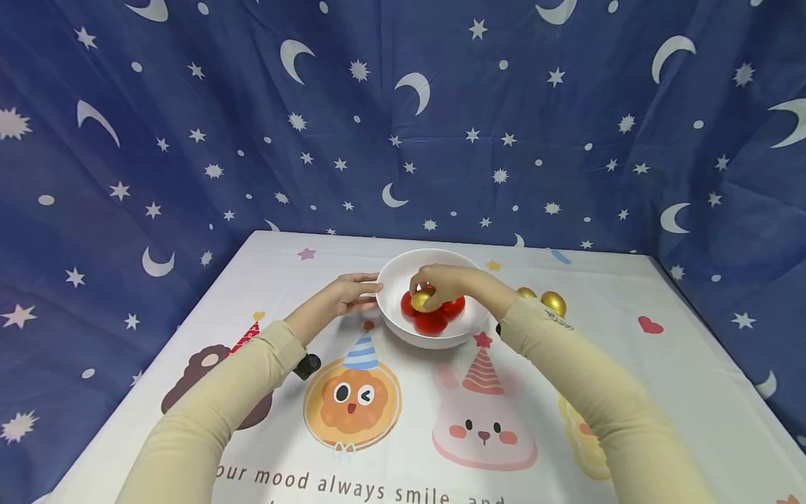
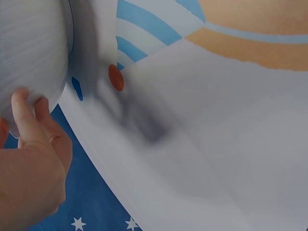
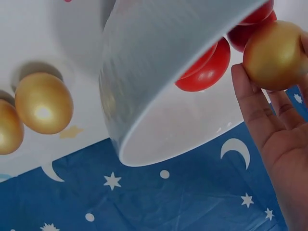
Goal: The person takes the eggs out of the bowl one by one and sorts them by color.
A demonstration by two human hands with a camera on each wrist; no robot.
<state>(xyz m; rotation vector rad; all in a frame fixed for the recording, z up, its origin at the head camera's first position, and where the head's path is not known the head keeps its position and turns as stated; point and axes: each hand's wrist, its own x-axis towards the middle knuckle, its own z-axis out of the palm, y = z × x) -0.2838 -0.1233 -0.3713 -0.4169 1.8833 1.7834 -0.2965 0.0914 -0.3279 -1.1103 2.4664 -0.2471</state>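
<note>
A white bowl [image 1: 403, 337] stands near the far side of the table, with several red eggs [image 1: 431, 323] at its bottom. At the bowl's left, my left hand [image 1: 354, 292] touches the outer wall with extended fingers [image 2: 26, 113]. My right hand [image 1: 446, 281] reaches over the rim from the right and pinches a golden egg [image 3: 273, 55] between thumb and fingers, close over the red eggs. In the right wrist view the held egg overlaps a dark red one. Part of the bowl's inside is hidden behind the right hand.
Two more golden eggs [image 1: 553, 304] lie on the table to the right of the bowl, partly behind my right forearm. The white tablecloth [image 1: 630, 301] carries printed cartoon figures. A blue curtain [image 1: 352, 140] with moons and stars hangs behind the table.
</note>
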